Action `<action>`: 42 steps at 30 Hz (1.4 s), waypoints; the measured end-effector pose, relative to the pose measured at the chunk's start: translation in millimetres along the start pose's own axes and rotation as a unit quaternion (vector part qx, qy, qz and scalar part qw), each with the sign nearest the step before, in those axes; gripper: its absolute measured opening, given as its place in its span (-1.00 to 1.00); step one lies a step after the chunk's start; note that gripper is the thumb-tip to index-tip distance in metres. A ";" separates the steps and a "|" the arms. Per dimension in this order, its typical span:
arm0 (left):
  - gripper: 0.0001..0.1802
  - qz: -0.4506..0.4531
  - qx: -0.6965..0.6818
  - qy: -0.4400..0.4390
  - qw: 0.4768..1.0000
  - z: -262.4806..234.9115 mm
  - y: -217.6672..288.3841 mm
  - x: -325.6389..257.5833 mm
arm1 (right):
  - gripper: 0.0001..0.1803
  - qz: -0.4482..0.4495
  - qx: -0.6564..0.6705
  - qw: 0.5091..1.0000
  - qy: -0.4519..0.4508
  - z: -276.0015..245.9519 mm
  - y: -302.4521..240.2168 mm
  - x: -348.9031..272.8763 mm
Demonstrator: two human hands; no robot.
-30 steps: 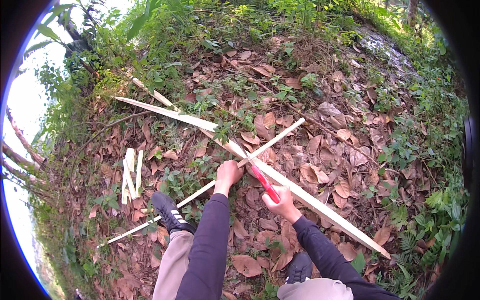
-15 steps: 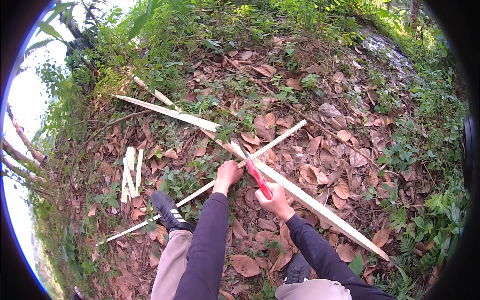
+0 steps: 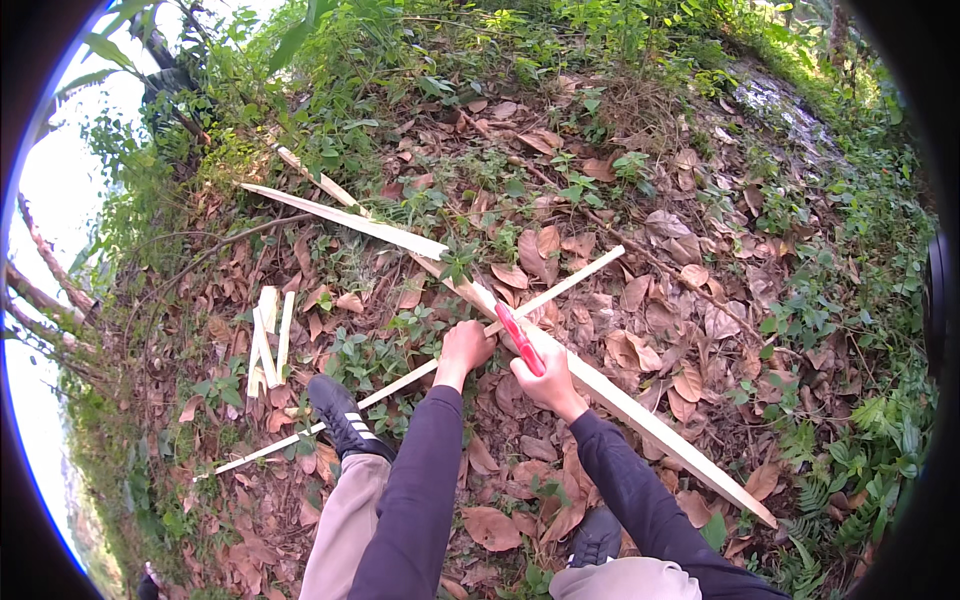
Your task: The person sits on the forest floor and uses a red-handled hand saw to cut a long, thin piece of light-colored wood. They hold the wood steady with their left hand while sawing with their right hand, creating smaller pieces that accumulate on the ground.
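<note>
My left hand (image 3: 466,352) is closed around a long thin pale wooden stick (image 3: 575,284), close to where it crosses over a thick pale beam (image 3: 650,425) on the ground. My right hand (image 3: 548,380) grips the red handle of a hand saw (image 3: 516,335), just right of my left hand. The saw lies across the stick at the crossing; its blade is hard to make out. The stick's lower left part passes by my left shoe (image 3: 345,415).
Another pointed pale plank (image 3: 345,220) lies at the upper left, its near end by the beam. Several short cut pieces (image 3: 265,340) rest left of my shoe. Dry brown leaves (image 3: 490,528) cover the ground, with green plants (image 3: 860,300) around.
The saw and my right hand have shifted slightly forward along the blade's line, and less of the blade shows. My left hand keeps its hold on the stick.
</note>
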State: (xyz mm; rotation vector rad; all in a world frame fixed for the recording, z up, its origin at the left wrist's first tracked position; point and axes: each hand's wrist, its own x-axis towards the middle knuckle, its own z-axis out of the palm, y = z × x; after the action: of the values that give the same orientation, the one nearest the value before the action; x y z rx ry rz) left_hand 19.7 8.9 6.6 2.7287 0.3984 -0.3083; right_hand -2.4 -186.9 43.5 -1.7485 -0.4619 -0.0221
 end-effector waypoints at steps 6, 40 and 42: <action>-0.63 -0.021 -0.003 0.017 1.000 -0.6 -4.7 1.4 | -0.71 0.054 0.012 0.997 -0.051 -50.4 -6.3 -104.5; -0.62 -0.031 -0.004 -0.025 0.999 -10.8 1.9 3.8 | -0.71 0.082 -0.024 0.995 -0.058 -97.4 -48.3 -130.3; -0.62 -0.022 -0.013 -0.039 0.999 -11.0 3.4 6.6 | -0.71 0.079 -0.033 0.994 -0.072 -105.6 -46.4 -133.8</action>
State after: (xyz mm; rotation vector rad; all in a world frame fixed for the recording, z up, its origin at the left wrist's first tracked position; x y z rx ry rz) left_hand 28.7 11.6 16.0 2.6757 0.4372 -0.4161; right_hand -115.4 -318.5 76.6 -1.8545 -0.4297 0.2052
